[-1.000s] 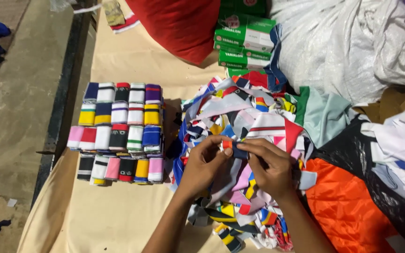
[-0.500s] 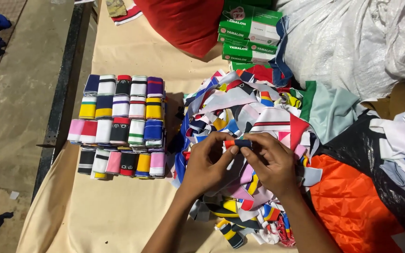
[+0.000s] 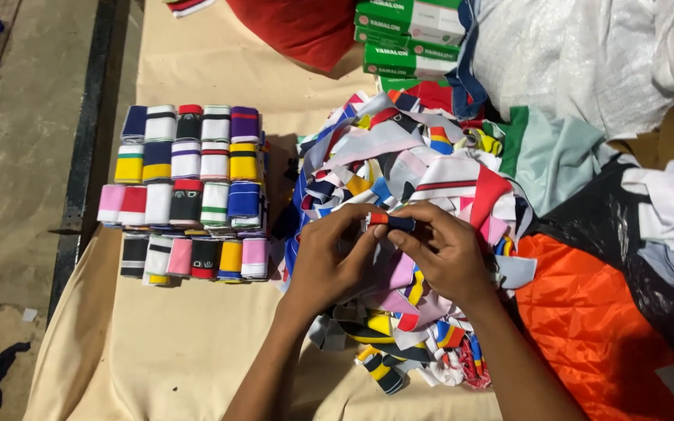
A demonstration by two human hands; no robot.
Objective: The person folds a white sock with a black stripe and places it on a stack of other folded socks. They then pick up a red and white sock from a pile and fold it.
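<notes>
A person's left hand [image 3: 335, 261] and right hand [image 3: 448, 251] are meeting over a loose heap of multicoloured striped fabric strips [image 3: 423, 179], both pinching one small folded strip [image 3: 389, 222] with red and dark blue bands, held just above the heap between the fingertips. To the left, folded striped pieces are sitting in neat rows as a stack [image 3: 189, 191] on the tan cloth-covered table [image 3: 196, 351]. Green and white boxes [image 3: 411, 31] are lying at the top beside a white woven sack [image 3: 587, 54], while orange fabric [image 3: 587, 312] is spreading at the lower right.
</notes>
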